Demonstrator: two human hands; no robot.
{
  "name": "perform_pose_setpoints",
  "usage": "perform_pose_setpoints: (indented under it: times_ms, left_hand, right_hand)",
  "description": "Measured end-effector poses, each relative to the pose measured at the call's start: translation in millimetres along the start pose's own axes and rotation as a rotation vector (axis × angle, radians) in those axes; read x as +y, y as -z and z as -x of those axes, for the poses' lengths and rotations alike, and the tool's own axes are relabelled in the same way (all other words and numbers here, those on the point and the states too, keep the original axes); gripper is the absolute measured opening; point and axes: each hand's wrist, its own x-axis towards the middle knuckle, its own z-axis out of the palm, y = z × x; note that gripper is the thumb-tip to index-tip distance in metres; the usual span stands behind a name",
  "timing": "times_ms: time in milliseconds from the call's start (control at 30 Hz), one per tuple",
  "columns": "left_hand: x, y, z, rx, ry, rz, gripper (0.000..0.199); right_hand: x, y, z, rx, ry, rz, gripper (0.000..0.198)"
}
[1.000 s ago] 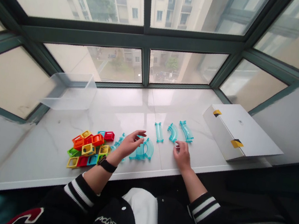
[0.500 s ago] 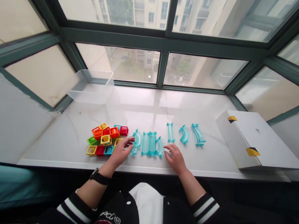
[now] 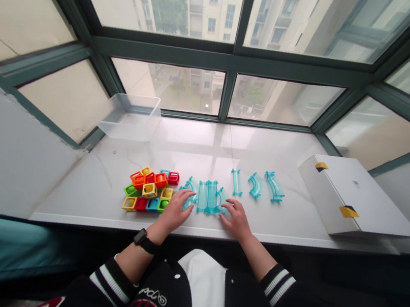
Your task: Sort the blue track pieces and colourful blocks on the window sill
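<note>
Clear blue toy track pieces lie on the white sill in front of me. Two straight track pieces (image 3: 207, 196) sit side by side in the middle, with a curved track piece (image 3: 221, 197) close on their right. My left hand (image 3: 174, 211) has its thumb and fingers apart over another curved track piece (image 3: 193, 186), partly covering it. My right hand (image 3: 235, 220), fingers spread, reaches the right edge of the middle group; whether its fingertips touch the curved piece I cannot tell. Left of my left hand is a pile of colourful hollow cube blocks (image 3: 149, 189).
Farther right lie a straight track piece (image 3: 236, 182), a curved one (image 3: 255, 185) and an S-shaped one (image 3: 274, 187). A clear plastic bin (image 3: 129, 129) stands at the back left. A white box (image 3: 360, 197) with yellow-black tabs occupies the right side. Windows (image 3: 169, 86) border the sill.
My left hand has shifted right, away from the blocks and over the curved piece, its thumb now farther out. My right hand has moved slightly left. The whole view has shifted a little.
</note>
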Motion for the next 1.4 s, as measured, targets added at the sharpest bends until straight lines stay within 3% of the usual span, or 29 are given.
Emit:
perform_pose_setpoints:
  times_ms: [200, 400, 767, 1067, 1267, 1400]
  left_hand:
    - [21, -35, -8, -0.212, -0.193, -0.151, 0.056]
    - [13, -57, -14, -0.312, -0.169, -0.301, 0.068]
    - [8, -57, -10, -0.287, -0.171, -0.289, 0.07]
    - [12, -53, -10, -0.31, -0.157, -0.247, 0.071]
    - [33, -40, -15, -0.173, -0.147, -0.104, 0.048]
    - [47, -38, -19, -0.181, -0.014, 0.089, 0.039]
  right_hand:
    - [-2, -1, -1, -0.016, 0.048, -0.012, 0.023]
    - [-5, -2, 0, -0.005, 0.061, -0.034, 0.024]
    - [-12, 7, -1, 0.034, 0.002, -0.097, 0.017]
    - [-9, 7, 2, 0.127, 0.032, -0.116, 0.023]
    - [-15, 8, 0, 0.126, 0.055, -0.121, 0.027]
    - [-27, 14, -7, 0.127, 0.105, -0.157, 0.03]
